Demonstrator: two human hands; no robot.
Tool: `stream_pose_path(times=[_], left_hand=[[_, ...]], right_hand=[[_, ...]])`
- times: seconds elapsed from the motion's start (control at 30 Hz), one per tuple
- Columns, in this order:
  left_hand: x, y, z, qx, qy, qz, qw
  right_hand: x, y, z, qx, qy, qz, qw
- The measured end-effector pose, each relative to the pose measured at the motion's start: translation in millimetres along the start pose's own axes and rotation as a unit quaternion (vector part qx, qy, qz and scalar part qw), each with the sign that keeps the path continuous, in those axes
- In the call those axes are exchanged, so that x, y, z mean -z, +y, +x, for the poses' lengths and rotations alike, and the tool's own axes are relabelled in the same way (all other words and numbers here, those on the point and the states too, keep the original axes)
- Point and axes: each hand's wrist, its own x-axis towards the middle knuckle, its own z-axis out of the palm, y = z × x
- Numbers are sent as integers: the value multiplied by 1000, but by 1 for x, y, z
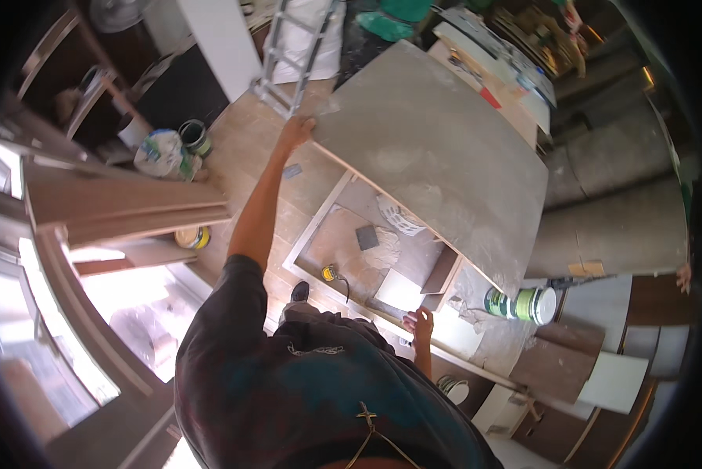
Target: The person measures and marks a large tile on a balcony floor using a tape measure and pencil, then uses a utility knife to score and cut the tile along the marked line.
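Observation:
My left arm is stretched forward, and my left hand [295,134] is closed on the near left corner of a large grey board [437,148]. The board lies at a slant over a frame [317,223] with a dusty panel inside. My right hand [420,324] is low in front of me, close to the frame's near side. Its fingers are loosely bent and apart, with nothing visible in them. Within the frame are a yellow tape measure [329,273], a dark square piece [367,238], a white slotted plastic piece [400,216] and a white panel [399,290].
Green-and-white buckets [535,305] stand right of the board. A stepladder [292,55] rises beyond its left corner. Left are a dark bucket [195,137], a white sack [163,154] and wooden boards [124,199]. Another person's hand [683,278] shows at the far right.

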Motion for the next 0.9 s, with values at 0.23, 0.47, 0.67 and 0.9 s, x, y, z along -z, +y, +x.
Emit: stream_pose_path(times=[0.23, 0.47, 0.67, 0.9], left_hand=[[-39, -35, -183, 151, 224, 68, 961], [-132, -82, -494, 387, -158, 144, 897], [-237, -14, -560, 400, -335, 73, 850], [-287, 19, -564, 119, -210, 186, 953]], right_hand=[[131, 150, 8, -199, -41, 18, 979], [215, 161, 55, -179, -151, -71, 970], [185, 95, 121, -174, -204, -126, 955], [115, 72, 125, 294, -528, -399, 690]])
